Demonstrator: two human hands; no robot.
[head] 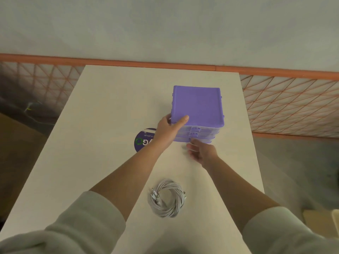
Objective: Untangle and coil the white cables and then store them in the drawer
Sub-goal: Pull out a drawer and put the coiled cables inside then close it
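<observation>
White cables [167, 197] lie coiled at 6 o'clock on the bench [102, 110]. The left hand [169, 128] has its grip clamped on the purple drawer unit [197, 105]; the right hand's [199, 150] curled grip meets the bottom drawer [201, 141], though whether it holds the handle I cannot tell. Pulling hard could drag the light unit forward.

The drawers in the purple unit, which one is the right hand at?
The bottom drawer: the right hand reaches its front, while the upper drawers sit untouched above.
</observation>
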